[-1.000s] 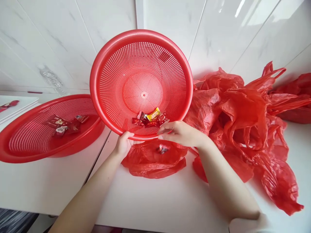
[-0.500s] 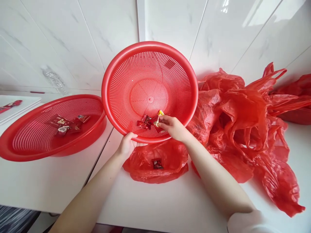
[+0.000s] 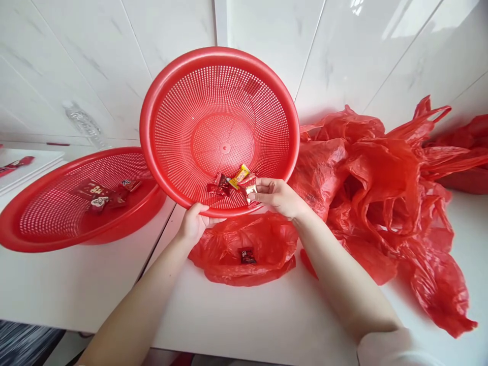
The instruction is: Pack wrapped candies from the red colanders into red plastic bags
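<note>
My left hand [image 3: 195, 223] grips the lower rim of a red perforated basket [image 3: 179, 101], holding it tilted up toward me. A few wrapped candies [image 3: 229, 183] lie at its low edge, one of them yellow. My right hand [image 3: 276, 195] reaches into the basket there, its fingers pinched on a small wrapped candy [image 3: 250, 189]. Just below the basket an open red plastic bag [image 3: 267, 244] lies on the white counter with one dark candy [image 3: 247, 255] inside.
A second red perforated basket [image 3: 46, 229] rests on the counter to the left with a few red packets [image 3: 102, 195] in it. A heap of red plastic bags [image 3: 381, 173] fills the right side. White tiled wall behind; counter edge near me.
The basket dipped right and lower, then came back up and left. My right hand went from the rim into the basket and pinched a candy. One candy has landed in the open bag.
</note>
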Motion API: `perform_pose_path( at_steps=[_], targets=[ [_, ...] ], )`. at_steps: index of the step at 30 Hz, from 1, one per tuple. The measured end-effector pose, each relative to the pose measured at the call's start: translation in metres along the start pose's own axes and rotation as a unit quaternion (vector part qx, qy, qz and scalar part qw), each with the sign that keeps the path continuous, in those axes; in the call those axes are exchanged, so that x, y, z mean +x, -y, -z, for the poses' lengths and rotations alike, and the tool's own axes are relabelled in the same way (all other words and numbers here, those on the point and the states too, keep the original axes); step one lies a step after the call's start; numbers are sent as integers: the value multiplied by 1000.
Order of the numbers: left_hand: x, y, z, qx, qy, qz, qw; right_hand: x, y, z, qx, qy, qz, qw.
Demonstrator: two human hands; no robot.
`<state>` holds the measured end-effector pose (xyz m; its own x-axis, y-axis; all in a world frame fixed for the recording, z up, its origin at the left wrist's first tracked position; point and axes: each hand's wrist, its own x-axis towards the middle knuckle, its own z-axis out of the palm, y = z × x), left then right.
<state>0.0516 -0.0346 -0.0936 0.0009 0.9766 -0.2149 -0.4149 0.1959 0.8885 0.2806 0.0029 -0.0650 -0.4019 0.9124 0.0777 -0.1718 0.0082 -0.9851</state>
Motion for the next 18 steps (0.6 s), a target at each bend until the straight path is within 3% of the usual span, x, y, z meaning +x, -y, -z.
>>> perform_pose_path(
  at_steps=[4, 8, 10, 12, 14, 16, 18],
  targets=[
    [1, 0, 3, 5, 11, 5, 1000, -11, 12, 0, -79, 31, 18, 996],
    [1, 1, 4, -6, 29, -7, 1000, -29, 27, 0, -207, 187, 9, 960],
    [1, 1, 4, -10, 28, -15, 999, -33, 31, 1, -277, 210, 24, 937],
    [0, 1, 2, -4, 18, -4, 1000, -32, 31, 1, -350, 137, 76, 924],
    [0, 2, 1, 10, 10, 14, 1000, -26, 24, 2, -443, 15, 129, 887],
    [-2, 4, -1, 21, 15, 18, 999, -18, 13, 2, -548, -80, 136, 821],
    [-5, 6, -3, 27, 30, 7, 999, -10, 0, 1, -639, -125, 105, 752]
  ],
)
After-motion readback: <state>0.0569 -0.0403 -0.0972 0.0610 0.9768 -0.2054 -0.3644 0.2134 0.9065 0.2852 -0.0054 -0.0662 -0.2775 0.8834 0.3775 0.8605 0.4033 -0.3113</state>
